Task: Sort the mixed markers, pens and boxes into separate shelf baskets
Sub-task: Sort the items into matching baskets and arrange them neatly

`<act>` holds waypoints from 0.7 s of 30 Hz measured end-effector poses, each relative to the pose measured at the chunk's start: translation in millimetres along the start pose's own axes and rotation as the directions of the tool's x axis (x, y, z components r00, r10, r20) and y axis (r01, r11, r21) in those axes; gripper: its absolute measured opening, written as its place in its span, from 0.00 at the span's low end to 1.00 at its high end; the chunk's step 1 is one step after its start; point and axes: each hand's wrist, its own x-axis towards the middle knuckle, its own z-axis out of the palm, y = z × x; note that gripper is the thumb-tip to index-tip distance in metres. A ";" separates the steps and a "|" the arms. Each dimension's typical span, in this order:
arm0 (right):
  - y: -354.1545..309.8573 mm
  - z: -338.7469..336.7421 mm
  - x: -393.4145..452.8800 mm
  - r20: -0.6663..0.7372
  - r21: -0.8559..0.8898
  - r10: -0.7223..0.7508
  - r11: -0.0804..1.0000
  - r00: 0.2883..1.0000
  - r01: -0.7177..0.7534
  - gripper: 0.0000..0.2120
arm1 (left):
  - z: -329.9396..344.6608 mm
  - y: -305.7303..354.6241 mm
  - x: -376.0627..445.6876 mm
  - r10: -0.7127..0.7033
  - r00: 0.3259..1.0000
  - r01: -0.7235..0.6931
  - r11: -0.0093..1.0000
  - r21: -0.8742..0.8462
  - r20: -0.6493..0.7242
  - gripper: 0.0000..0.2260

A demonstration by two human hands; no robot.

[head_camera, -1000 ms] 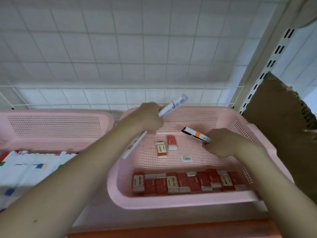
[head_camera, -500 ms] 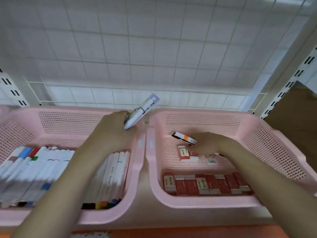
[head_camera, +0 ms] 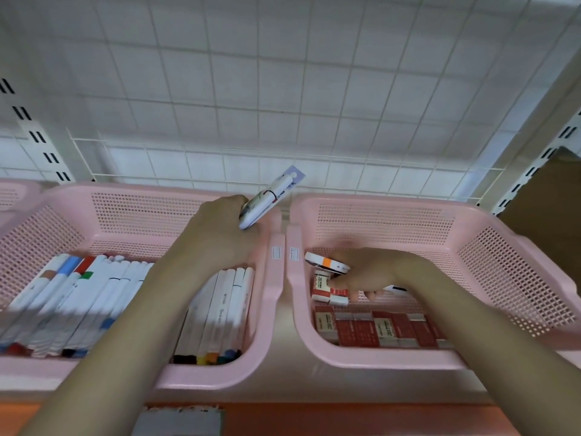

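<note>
The white pen (head_camera: 268, 199) in my left hand (head_camera: 220, 237) is a light, stiff plastic barrel, smooth enough to slide, so I judge the best hold is around its middle, where my curled fingers already have it; its upper end, carrying a pale lilac tag, sticks up and away past my knuckles toward the far rim of the left basket (head_camera: 141, 193). Its print is too small and blurred for me to read. My right hand (head_camera: 374, 272) is curled low in the right basket (head_camera: 440, 212), pinching a short white marker (head_camera: 327, 264) with an orange band that juts out to the left of my thumb; it looks equally light and rigid, and I would keep the pinch near that band so it cannot swivel. Just under those fingers two small red and white boxes (head_camera: 327, 289) lie loose, one reading "2B", and nearer to me a row of the same boxes (head_camera: 377, 330) lines the front wall, some also marked "2B"; they seem light card, easy to crush if squeezed. Below my left wrist, white markers (head_camera: 226, 306) with coloured ends lie side by side; their lettering is unreadable.
</note>
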 end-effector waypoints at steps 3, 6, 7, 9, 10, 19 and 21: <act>5.1 0.1 -1.3 -0.004 0.025 -0.014 1.000 1.000 0.014 0.07 | -2.4 -1.5 -3.7 -0.012 1.000 0.013 1.000 0.019 -0.019 0.10; 8.5 0.9 -1.8 -0.112 0.043 -0.043 0.998 0.993 0.048 0.12 | -3.4 -2.6 -7.7 -0.043 0.998 0.044 0.999 0.018 -0.036 0.10; 8.9 1.0 -2.0 -0.177 0.033 -0.053 0.998 0.983 0.060 0.14 | -3.2 -2.1 -9.1 -0.058 0.997 0.059 0.998 0.009 -0.043 0.10; 8.0 0.9 -1.0 -0.278 -0.006 -0.063 0.998 0.959 0.064 0.12 | -1.6 -0.6 -12.1 -0.078 0.995 0.079 0.997 0.020 -0.060 0.10; 6.7 1.3 -0.7 -0.293 -0.015 -0.072 0.997 0.954 0.071 0.14 | -0.5 0.4 -14.0 -0.082 0.994 0.084 0.996 0.034 -0.069 0.09; -7.4 -6.9 -18.6 -0.279 0.052 -0.050 0.996 0.959 0.068 0.08 | -3.0 6.0 -37.7 -0.172 0.959 0.184 0.982 0.034 -0.224 0.09; -13.7 -9.3 -26.8 -0.422 0.078 -0.106 0.985 0.901 0.152 0.10 | -7.7 5.8 -40.2 -0.208 0.943 0.218 0.976 0.011 -0.261 0.10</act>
